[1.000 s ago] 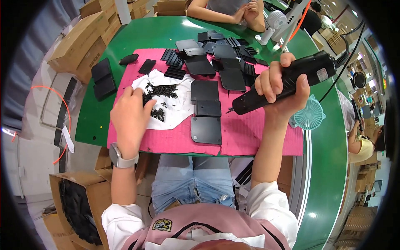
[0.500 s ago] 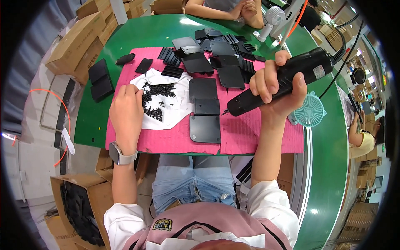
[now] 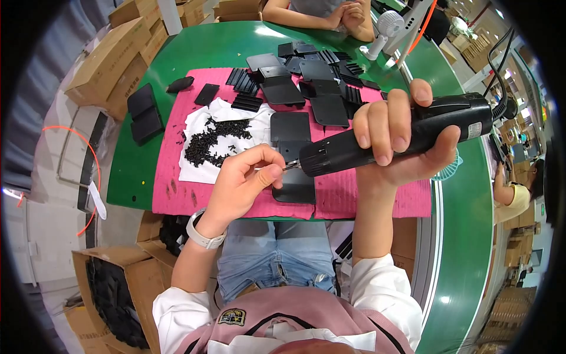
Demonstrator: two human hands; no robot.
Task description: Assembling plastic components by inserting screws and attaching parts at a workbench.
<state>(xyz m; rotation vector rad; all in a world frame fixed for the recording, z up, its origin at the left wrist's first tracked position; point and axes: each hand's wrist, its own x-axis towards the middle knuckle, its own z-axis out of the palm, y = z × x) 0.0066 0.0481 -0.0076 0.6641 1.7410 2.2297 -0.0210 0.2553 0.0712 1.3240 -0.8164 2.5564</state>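
My right hand (image 3: pixel 401 133) is wrapped round a black corded electric screwdriver (image 3: pixel 342 152), its bit pointing left. At the tip of that bit, my left hand (image 3: pixel 250 177) pinches with thumb and forefinger. What sits between those fingers is too small to make out, partly hidden by the fingertips. Beneath both hands lies a black plastic hinged plate (image 3: pixel 289 125), its middle part covered by the screwdriver and my left fingers. Left of it, a pile of small black screws (image 3: pixel 203 144) rests on a white cloth (image 3: pixel 259 127).
A pink mat (image 3: pixel 177 197) covers the near part of the green table (image 3: pixel 194 47). More black plates and ribbed parts (image 3: pixel 283 91) are heaped at the back. A white fan (image 3: pixel 389 25) stands far right, a teal fan (image 3: pixel 449 168) behind my right wrist. Another person's hands (image 3: pixel 351 13) rest across the table.
My left hand has moved right from the screw pile to the screwdriver's tip. The screwdriver has shifted slightly right and turned to a flatter angle.
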